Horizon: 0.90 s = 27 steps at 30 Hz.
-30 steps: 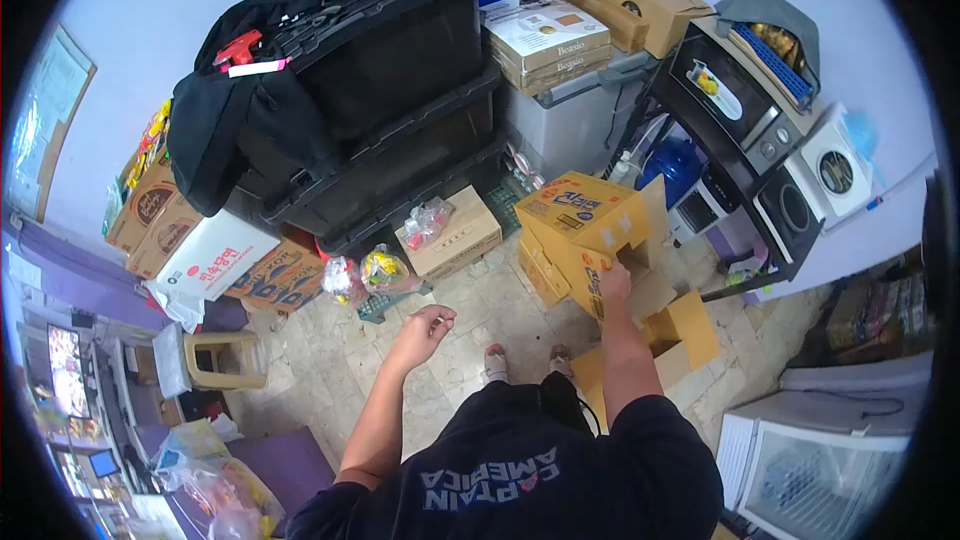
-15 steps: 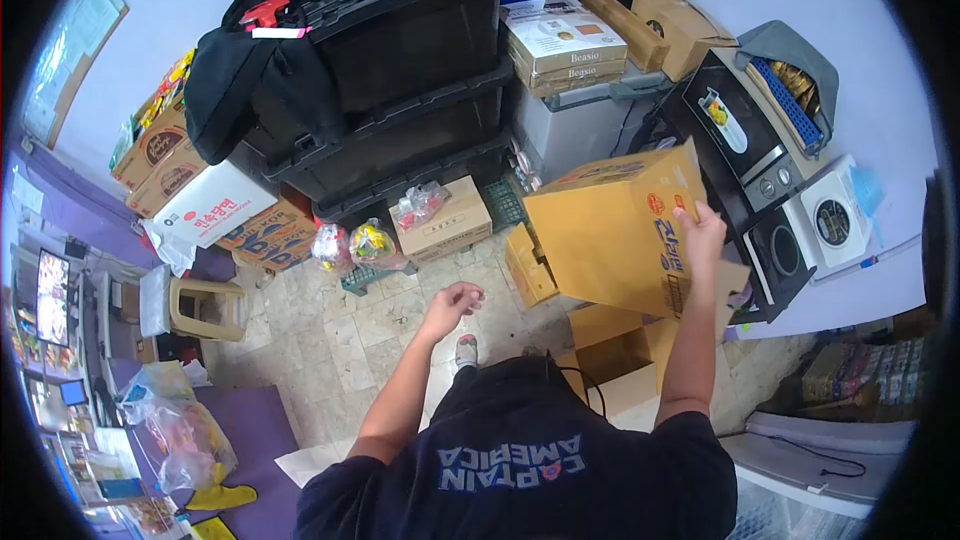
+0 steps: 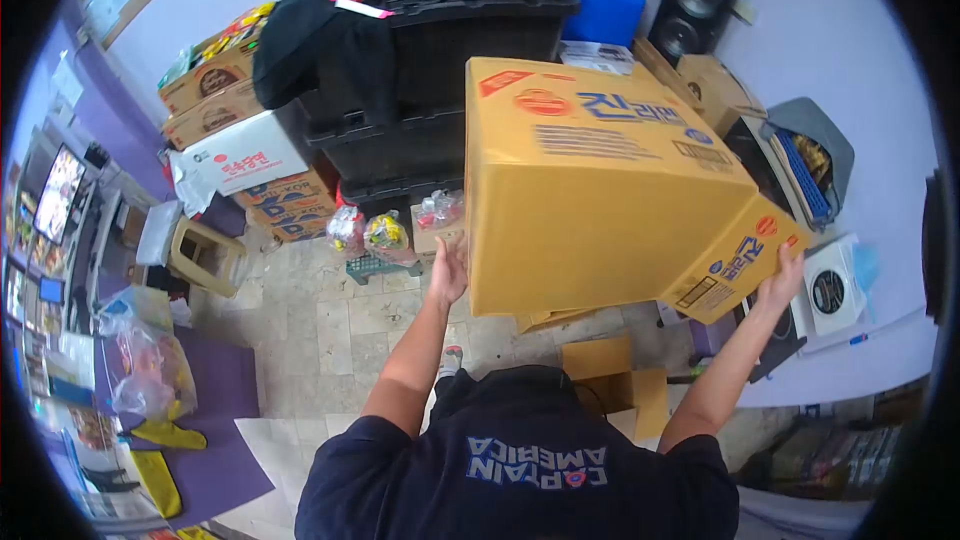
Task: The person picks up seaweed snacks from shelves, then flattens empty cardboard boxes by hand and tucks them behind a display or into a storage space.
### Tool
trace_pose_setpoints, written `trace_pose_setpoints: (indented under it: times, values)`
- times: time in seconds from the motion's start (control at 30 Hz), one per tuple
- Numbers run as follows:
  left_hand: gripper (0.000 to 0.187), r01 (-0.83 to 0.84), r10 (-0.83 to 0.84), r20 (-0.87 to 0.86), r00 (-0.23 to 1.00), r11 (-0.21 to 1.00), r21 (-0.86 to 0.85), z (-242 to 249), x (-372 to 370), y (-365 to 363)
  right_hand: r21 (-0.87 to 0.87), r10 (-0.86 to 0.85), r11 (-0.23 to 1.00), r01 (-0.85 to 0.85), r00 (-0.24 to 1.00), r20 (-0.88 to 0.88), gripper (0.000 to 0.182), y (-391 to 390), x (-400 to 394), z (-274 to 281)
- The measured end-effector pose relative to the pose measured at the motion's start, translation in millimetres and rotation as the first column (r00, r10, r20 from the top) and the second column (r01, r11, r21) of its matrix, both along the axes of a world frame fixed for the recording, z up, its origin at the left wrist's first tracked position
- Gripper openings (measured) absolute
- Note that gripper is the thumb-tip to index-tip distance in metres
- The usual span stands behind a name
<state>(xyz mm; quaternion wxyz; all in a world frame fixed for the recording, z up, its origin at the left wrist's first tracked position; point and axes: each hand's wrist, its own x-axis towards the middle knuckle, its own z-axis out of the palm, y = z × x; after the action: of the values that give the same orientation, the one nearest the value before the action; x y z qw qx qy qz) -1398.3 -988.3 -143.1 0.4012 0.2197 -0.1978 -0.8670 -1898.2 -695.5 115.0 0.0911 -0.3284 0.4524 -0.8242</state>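
Observation:
A large yellow-brown cardboard box [image 3: 590, 225] with blue and red print is held up in front of me, tilted, one flap [image 3: 745, 260] folded out at the right. My right hand [image 3: 782, 282] grips the outer edge of that flap, its fingers partly hidden behind it. Close by the box's left side is my left hand [image 3: 450, 272], fingers stretched upward and apart. Below the raised box, an opened smaller cardboard box [image 3: 648, 402] rests on the tiled floor, and part of another carton [image 3: 560, 319] shows from under the big one.
Stacked black storage bins [image 3: 400, 155] stand behind, with a white carton [image 3: 245, 160] and brown boxes to their left. Bagged items [image 3: 386, 231] sit on a low crate. A beige stool [image 3: 207, 252] is at the left. A white appliance [image 3: 835, 285] is at the right.
The big box has been lifted and turned, its printed side now facing up and its flap swung out right. My left hand has risen to its left side.

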Motion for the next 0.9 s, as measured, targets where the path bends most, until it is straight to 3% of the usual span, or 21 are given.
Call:
trace_pose_setpoints:
  times: [0.1, 0.2, 0.23, 0.3, 0.47, 0.6, 0.8, 0.83, 0.9]
  values:
    - [0.079, -0.094, 0.073, -0.142, 0.987, 0.985, -0.147, 42, 1, -30, -0.059, 0.099, 0.994, -0.090, 0.979, 0.176, 0.041, -24, -20, -94]
    - [0.065, -0.043, 0.033, -0.166, 0.986, 0.998, -0.054, 60, 13, -47, -0.092, 0.116, 0.992, -0.090, 0.933, 0.342, 0.040, -37, -17, -176]
    - [0.050, -0.171, 0.153, -0.209, 0.966, 0.982, -0.074, 65, 15, -51, -0.110, 0.122, 0.990, -0.086, 0.918, 0.378, 0.040, -40, -3, -183]
    - [0.045, -0.262, 0.239, -0.121, 0.964, 0.931, -0.254, 113, 17, -34, -0.122, 0.130, 0.989, -0.083, 0.876, 0.464, 0.040, -49, 24, -200]
    - [0.046, -0.338, 0.399, 0.048, 0.916, 0.830, -0.443, 148, 25, -18, -0.027, 0.094, 0.995, -0.096, 0.812, 0.575, 0.040, -84, 50, -260]
    - [0.048, -0.374, 0.500, 0.135, 0.856, 0.777, -0.507, 162, 38, -14, 0.131, 0.005, 0.986, -0.099, 0.814, 0.580, 0.044, -124, 104, -268]
    - [0.047, -0.406, 0.598, 0.279, 0.751, 0.753, -0.518, 159, 67, -21, 0.187, 0.039, 0.952, -0.243, 0.701, 0.712, 0.046, -195, 157, -313]
    - [0.048, -0.421, 0.614, 0.306, 0.728, 0.752, -0.508, 159, 73, -23, 0.261, 0.013, 0.938, -0.230, 0.774, 0.633, 0.041, -208, 165, -321]
    - [0.048, -0.410, 0.595, 0.425, 0.682, 0.793, -0.451, 166, 96, -32, 0.355, -0.037, 0.900, -0.253, 0.767, 0.640, 0.037, -234, 186, -325]
